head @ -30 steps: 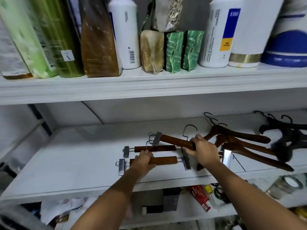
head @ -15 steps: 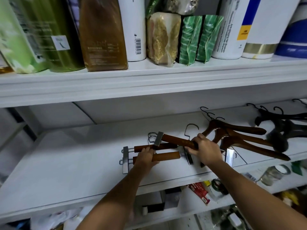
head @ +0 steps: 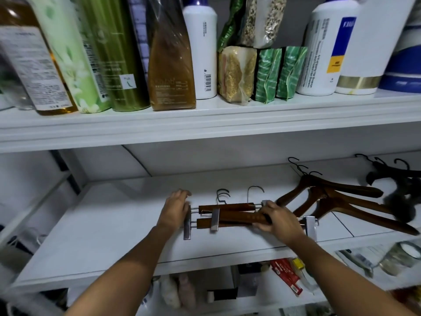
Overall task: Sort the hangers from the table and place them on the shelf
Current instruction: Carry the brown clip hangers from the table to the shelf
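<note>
Left hand (head: 175,210) presses left ends of clip hangers (head: 227,206); right hand (head: 276,218) grips one bar; on shelf (head: 102,224).

**Middle shelf** (head: 114,224): plain white.
**Clip hangers** (head: 239,217): reddish-brown wooden bars, silver metal clips and hooks.
**Coat hangers** (head: 341,190): dark brown wood, black hooks.
**Black hangers** (head: 401,174): black throughout.

Upper shelf (head: 205,124), white, holds from left to right:
- amber bottle (head: 34,71), white label with dark print
- pale green bottle (head: 68,53), patterned with white blossoms
- olive-green bottle (head: 114,53), small white label
- brown bottle (head: 170,71), faint pale lettering
- white bottle (head: 200,53), purple cap, black barcode
- tan grain packet (head: 235,74)
- green packets (head: 280,74), pale vein-like stripes
- labelled white bottle (head: 325,53), blue and yellow label
- white tub (head: 362,65), gold band
- blue-and-white container (head: 405,65)

Lower level: red box (head: 287,277).
</note>
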The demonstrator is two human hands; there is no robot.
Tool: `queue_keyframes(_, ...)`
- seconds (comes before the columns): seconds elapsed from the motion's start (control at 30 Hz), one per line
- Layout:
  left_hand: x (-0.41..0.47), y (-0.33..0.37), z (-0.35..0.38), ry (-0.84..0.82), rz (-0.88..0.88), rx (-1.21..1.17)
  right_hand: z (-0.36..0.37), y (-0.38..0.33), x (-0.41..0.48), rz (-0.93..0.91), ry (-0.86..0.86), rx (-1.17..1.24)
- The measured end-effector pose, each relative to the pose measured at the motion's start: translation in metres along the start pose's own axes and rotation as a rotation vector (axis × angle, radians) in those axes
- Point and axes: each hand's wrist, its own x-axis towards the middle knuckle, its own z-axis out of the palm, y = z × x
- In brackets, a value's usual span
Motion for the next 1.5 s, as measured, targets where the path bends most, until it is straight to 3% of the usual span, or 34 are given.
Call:
queue_keyframes(0.13, 0.0, 0.009, -0.013, -0.005, 0.014, 0.006, 0.023, -0.023, 0.001, -0.065, -0.11, 0.03)
queue_keyframes(0.4, -0.038, 0.04, 0.033, -0.265, 0.075, 0.024, 0.062, -0.039, 0.005, -0.102, -0.125, 0.048)
queue_keyframes(0.63, -0.049, 0.036, 0.075, -0.377, 0.064, 0.238, 0.068, -0.041, 0.01, 0.056, -0.073, 0.055)
queue_keyframes(0.83, -0.05, 0.037, 0.087, -0.367, 0.008, 0.246, 0.082, -0.032, 0.024, 0.089, -0.214, 0.025)
queue_keyframes(1.3, -0.023, 0.04, 0.08, -0.453, -0.024, 0.259, 0.071, -0.031, 0.051, 0.071, -0.336, -0.016)
queue_keyframes(1.4, -0.009, 0.066, 0.06, -0.372, 0.02, 0.158, 0.046, -0.035, 0.052, 0.055, -0.287, -0.037)
queue_keyframes(1.5, 0.015, 0.099, 0.033, -0.327, 0.116, 0.122, 0.009, -0.033, 0.049, 0.047, -0.12, -0.023)
